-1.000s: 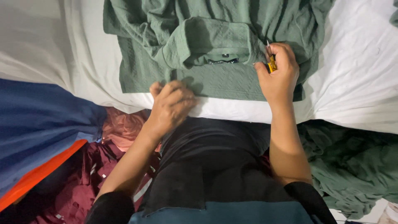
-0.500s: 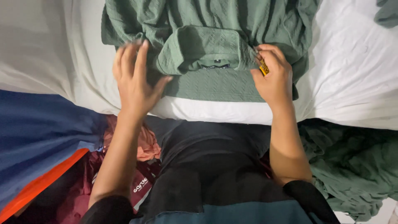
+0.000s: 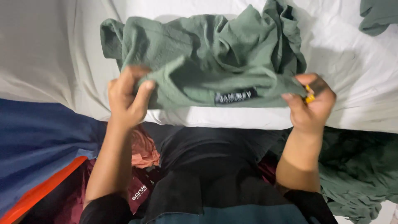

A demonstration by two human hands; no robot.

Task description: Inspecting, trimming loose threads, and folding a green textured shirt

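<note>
The left hand [image 3: 126,97] is closed on the near left edge of a green garment [image 3: 207,62], thumb on top and fingers curled under the cloth, pinching a fold of it. The right hand [image 3: 311,105] grips the near right edge of the same garment, its fingers bent around the hem. Tucked inside that right fist is a small yellow tool [image 3: 309,98]; only a sliver of it shows between the fingers, so its kind cannot be told. Between the two hands the hem is pulled fairly straight, and a small dark label [image 3: 235,97] sits on it, facing the camera, roughly midway but a little nearer the right hand.

The rest of the green garment lies bunched and wrinkled beyond the hands on a white sheet [image 3: 365,70] that covers the work surface. The cloth is heaped in loose folds, with one sleeve-like lump at the far left. At the top right corner of the view another piece of green cloth [image 3: 379,16] rests on the sheet, well apart from the held garment.

Closer to the person, below the edge of the sheet, are more textiles: a blue fabric with an orange border [image 3: 37,157] at the left, a salmon-pink cloth [image 3: 145,149] just under the left forearm, a dark maroon piece [image 3: 70,199] beneath that, and a pile of dark green cloth [image 3: 360,170] at the right, beside the right forearm.
</note>
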